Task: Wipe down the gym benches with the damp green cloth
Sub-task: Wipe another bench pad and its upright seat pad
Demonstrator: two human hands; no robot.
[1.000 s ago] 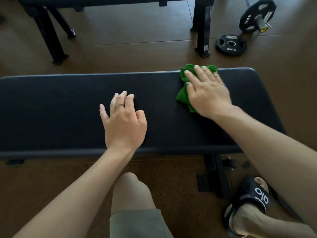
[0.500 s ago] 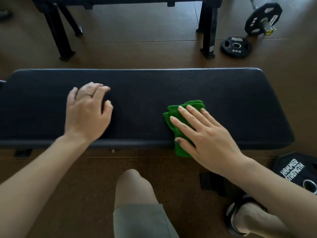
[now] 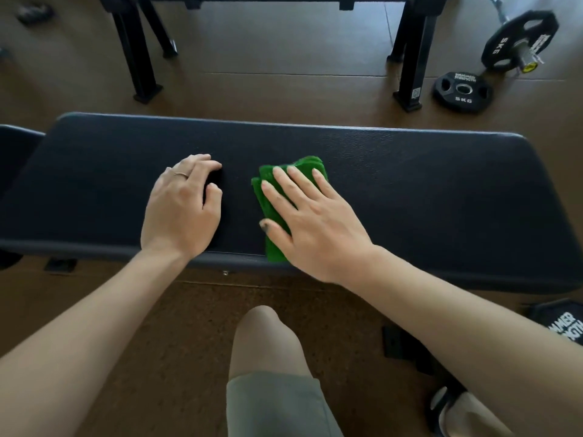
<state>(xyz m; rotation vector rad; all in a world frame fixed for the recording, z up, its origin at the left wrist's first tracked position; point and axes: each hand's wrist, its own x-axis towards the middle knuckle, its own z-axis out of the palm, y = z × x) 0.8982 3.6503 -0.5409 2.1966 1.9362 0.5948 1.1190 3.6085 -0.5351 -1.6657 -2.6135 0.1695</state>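
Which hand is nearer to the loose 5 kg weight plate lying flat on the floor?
The right hand. It presses the green cloth on the bench, on the side toward the plate; the left hand rests on the bench farther away.

from my remote seat i'd call this a gym, a weights room. right under the camera runs a long flat workout bench padded in black textured vinyl [image 3: 378, 184], the kind you lie on to press. behind it stand the black steel legs of a second bench or rack [image 3: 410, 58], bolted-foot style, on a brown rubbery floor [image 3: 284, 74] laid in large mats with visible seams. at the far right a round black weight plate marked 5kg [image 3: 462, 92] lies flat, and just beyond it a short bar loaded with another black 5kg plate [image 3: 519, 41]. at the right edge, near my feet, part of a black plate with white brand lettering [image 3: 564, 326] shows.
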